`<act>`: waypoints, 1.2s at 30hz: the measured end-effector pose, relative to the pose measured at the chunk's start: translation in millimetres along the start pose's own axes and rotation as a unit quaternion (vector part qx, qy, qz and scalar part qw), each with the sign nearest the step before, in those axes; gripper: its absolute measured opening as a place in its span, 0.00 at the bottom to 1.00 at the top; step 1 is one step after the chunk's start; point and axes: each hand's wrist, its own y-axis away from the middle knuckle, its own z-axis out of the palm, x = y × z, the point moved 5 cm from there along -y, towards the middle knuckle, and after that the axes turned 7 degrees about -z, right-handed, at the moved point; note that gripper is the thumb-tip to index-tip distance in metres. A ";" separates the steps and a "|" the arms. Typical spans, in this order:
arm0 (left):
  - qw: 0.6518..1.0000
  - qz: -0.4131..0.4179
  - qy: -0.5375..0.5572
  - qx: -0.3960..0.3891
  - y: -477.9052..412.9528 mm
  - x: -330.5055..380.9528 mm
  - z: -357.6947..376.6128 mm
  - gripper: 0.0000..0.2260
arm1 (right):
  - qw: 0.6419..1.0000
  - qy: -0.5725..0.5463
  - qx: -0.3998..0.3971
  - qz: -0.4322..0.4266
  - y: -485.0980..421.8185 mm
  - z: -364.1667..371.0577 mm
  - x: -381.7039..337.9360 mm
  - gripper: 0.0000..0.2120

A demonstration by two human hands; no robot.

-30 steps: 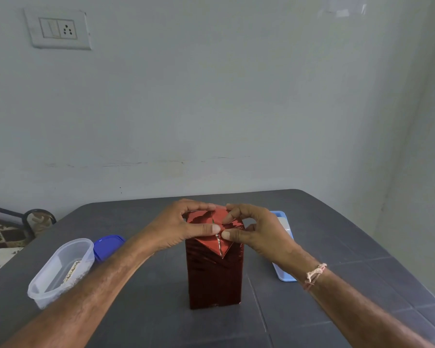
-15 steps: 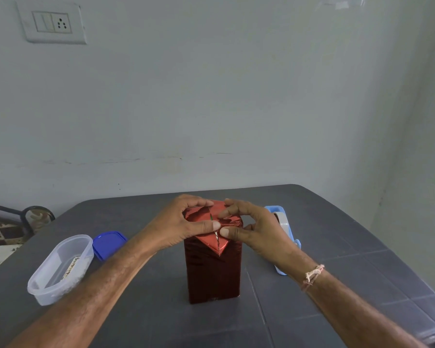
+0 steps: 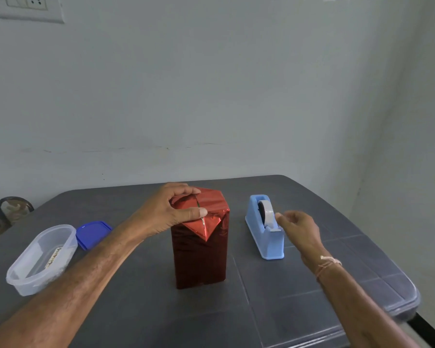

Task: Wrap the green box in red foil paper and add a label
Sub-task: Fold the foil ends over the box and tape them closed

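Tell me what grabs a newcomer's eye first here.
The red foil-wrapped box stands upright at centre, the left hand gripping its top and holding the folded flaps down. The right hand reaches to the blue tape dispenser just right of it. A clear tub and blue lid sit at the left.

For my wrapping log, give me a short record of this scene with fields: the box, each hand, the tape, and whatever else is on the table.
Box: red foil-wrapped box upright on the grey table, top flaps folded, no label visible
Hold: left hand grips the box top, thumb pressing the front flap
Reach: right hand at the roll of the blue tape dispenser; grip unclear
Other: clear plastic container, blue lid beside it, left of the box
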 end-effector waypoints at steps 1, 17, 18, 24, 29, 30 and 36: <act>1.000 -0.002 0.001 0.000 -0.2 -1.0 -0.5 0.26 | 0.999 0.013 -0.016 0.032 -4.7 0.6 10.8 0.23; 1.000 -0.004 0.009 0.002 -0.1 -5.6 0.0 0.32 | 0.969 -0.085 -0.121 0.195 -19.3 18.0 2.7 0.22; 1.000 -0.004 0.012 0.003 0.1 -5.6 0.0 0.31 | 0.968 -0.101 -0.117 0.198 -18.1 18.5 2.6 0.21; 1.000 -0.001 0.021 -0.005 2.5 -2.6 0.7 0.33 | 0.967 -0.149 -0.086 0.186 -13.6 18.3 7.8 0.16; 1.000 -0.006 0.024 0.001 2.9 -3.7 0.8 0.27 | 0.997 -0.031 -0.011 0.071 -18.7 15.8 0.7 0.07; 1.000 -0.006 0.024 0.000 3.1 -4.2 0.5 0.28 | 0.998 -0.019 -0.010 0.065 -18.9 16.4 0.6 0.08; 1.000 -0.010 0.025 -0.005 6.0 0.0 1.8 0.28 | 0.995 -0.042 -0.048 0.079 -16.1 12.7 -0.9 0.05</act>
